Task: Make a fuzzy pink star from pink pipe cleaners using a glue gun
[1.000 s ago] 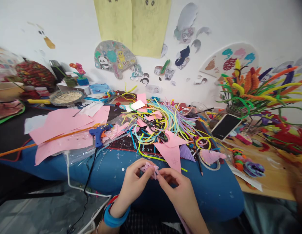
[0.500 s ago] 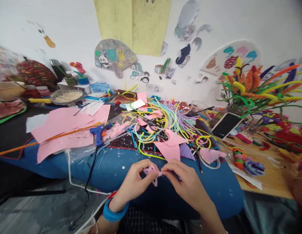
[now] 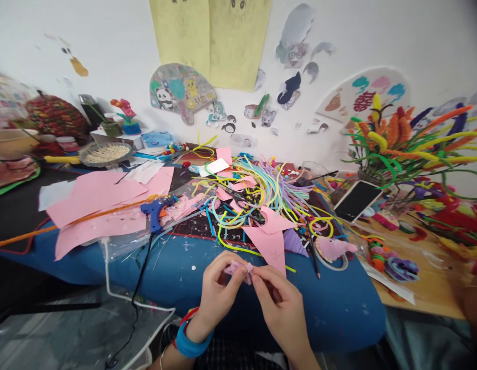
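A small pale-pink twisted craft piece (image 3: 235, 266), which looks like bent pipe cleaner, is held up over the front edge of the blue-covered table. My left hand (image 3: 218, 289) wraps its thumb and fingers round the piece, hiding part of it. From the other side, my right hand (image 3: 281, 299) pinches its right end with the fingertips. Just behind the hands lies a cut sheet of pink paper (image 3: 271, 249), and a purple ridged piece (image 3: 294, 241) rests to its right.
Bundled pastel pipe cleaners (image 3: 271, 185) fill the table's middle. To the left are a blue glue gun (image 3: 156, 216) with a trailing black cord and pink sheets (image 3: 95, 192). A pencil (image 3: 314, 257), a phone (image 3: 358, 200) and a pink fuzzy shape (image 3: 334, 247) lie on the right.
My right hand has come in closer to the left, and its wrist has swung leftward. The pink piece has turned in my fingers and shows less below my left thumb.
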The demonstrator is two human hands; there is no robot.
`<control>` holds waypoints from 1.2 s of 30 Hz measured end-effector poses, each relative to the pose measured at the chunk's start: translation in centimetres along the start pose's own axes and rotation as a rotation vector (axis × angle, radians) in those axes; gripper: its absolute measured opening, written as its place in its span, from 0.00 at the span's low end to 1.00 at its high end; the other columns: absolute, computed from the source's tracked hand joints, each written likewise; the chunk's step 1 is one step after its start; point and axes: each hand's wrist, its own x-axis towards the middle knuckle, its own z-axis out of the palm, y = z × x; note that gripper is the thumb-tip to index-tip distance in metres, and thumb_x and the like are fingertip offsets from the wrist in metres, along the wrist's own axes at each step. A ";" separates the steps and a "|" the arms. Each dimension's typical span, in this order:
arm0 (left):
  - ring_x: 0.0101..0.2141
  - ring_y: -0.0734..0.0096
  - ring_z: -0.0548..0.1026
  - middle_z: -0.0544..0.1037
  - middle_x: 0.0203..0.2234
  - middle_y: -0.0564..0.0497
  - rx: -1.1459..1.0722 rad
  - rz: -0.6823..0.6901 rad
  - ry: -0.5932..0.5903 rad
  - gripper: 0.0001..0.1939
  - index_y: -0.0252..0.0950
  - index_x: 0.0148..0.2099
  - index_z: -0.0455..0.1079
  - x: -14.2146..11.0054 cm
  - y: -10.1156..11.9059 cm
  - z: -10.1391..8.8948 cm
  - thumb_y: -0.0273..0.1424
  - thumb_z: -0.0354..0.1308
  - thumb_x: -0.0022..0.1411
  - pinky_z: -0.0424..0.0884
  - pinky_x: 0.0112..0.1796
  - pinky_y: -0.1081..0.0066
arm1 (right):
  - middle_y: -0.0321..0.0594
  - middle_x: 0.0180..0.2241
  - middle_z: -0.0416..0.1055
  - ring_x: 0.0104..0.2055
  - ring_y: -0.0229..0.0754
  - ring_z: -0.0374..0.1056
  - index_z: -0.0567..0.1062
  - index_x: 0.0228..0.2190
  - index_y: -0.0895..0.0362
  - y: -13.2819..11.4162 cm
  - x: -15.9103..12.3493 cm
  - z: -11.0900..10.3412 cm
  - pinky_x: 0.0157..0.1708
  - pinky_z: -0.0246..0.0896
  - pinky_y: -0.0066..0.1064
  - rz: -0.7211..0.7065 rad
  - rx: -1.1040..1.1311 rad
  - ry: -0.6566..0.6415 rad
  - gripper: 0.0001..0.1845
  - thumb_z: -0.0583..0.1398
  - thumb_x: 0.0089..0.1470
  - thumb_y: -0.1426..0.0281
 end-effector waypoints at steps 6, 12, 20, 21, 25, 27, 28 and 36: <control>0.34 0.70 0.74 0.75 0.33 0.48 0.447 0.691 0.078 0.18 0.34 0.50 0.72 -0.8 -1.0 -0.4 0.16 0.55 0.60 0.73 0.36 0.72 | 0.39 0.34 0.73 0.33 0.37 0.69 0.79 0.32 0.53 -0.1 -0.6 0.6 0.28 0.65 0.23 0.151 0.183 0.044 0.04 0.63 0.55 0.69; 0.38 0.69 0.72 0.72 0.38 0.48 0.468 0.641 0.027 0.21 0.39 0.54 0.71 -0.4 -1.1 -0.6 0.18 0.55 0.62 0.72 0.39 0.70 | 0.36 0.30 0.69 0.20 0.27 0.56 0.79 0.31 0.55 1.2 -0.3 1.5 0.15 0.48 0.18 0.406 0.510 0.073 0.08 0.65 0.52 0.63; 0.48 0.62 0.69 0.68 0.47 0.46 0.044 0.102 -0.215 0.17 0.48 0.58 0.69 -0.5 0.1 -0.4 0.32 0.50 0.69 0.69 0.47 0.64 | 0.34 0.28 0.68 0.21 0.27 0.54 0.79 0.29 0.55 2.6 -0.1 1.3 0.16 0.47 0.19 0.403 0.614 0.097 0.07 0.66 0.52 0.64; 0.48 0.62 0.68 0.67 0.48 0.46 0.057 0.068 -0.234 0.18 0.49 0.59 0.68 -0.7 0.2 -0.5 0.32 0.50 0.69 0.69 0.47 0.64 | 0.34 0.28 0.68 0.20 0.26 0.54 0.79 0.29 0.55 2.7 -0.1 1.4 0.16 0.47 0.19 0.397 0.598 0.106 0.07 0.65 0.52 0.64; 0.41 0.65 0.68 0.67 0.43 0.45 0.032 -0.057 -0.301 0.20 0.48 0.63 0.63 -1.1 0.5 -0.3 0.36 0.44 0.71 0.70 0.41 0.67 | 0.33 0.27 0.68 0.18 0.26 0.54 0.78 0.30 0.55 2.5 -0.2 1.7 0.15 0.50 0.20 0.328 0.535 0.139 0.07 0.64 0.55 0.64; 0.36 0.69 0.68 0.68 0.39 0.47 -0.071 -0.155 -0.279 0.20 0.47 0.63 0.64 -1.0 0.7 0.0 0.37 0.45 0.71 0.71 0.35 0.70 | 0.34 0.28 0.69 0.19 0.28 0.58 0.79 0.30 0.55 2.4 -0.2 1.7 0.16 0.54 0.21 0.301 0.504 0.133 0.07 0.63 0.55 0.64; 0.34 0.71 0.69 0.68 0.37 0.48 -0.150 -0.222 -0.248 0.21 0.47 0.63 0.63 -1.0 0.8 0.1 0.38 0.48 0.70 0.71 0.33 0.72 | 0.36 0.29 0.69 0.20 0.29 0.59 0.79 0.30 0.55 2.4 -0.3 1.7 0.16 0.56 0.21 0.295 0.482 0.133 0.07 0.63 0.55 0.64; 0.26 0.77 0.70 0.72 0.26 0.56 -0.477 -0.442 0.045 0.31 0.39 0.57 0.63 -0.5 1.5 0.4 0.29 0.69 0.53 0.70 0.25 0.79 | 0.41 0.30 0.74 0.30 0.40 0.70 0.81 0.29 0.55 1.6 0.1 0.7 0.24 0.66 0.25 0.224 0.219 0.112 0.07 0.64 0.53 0.66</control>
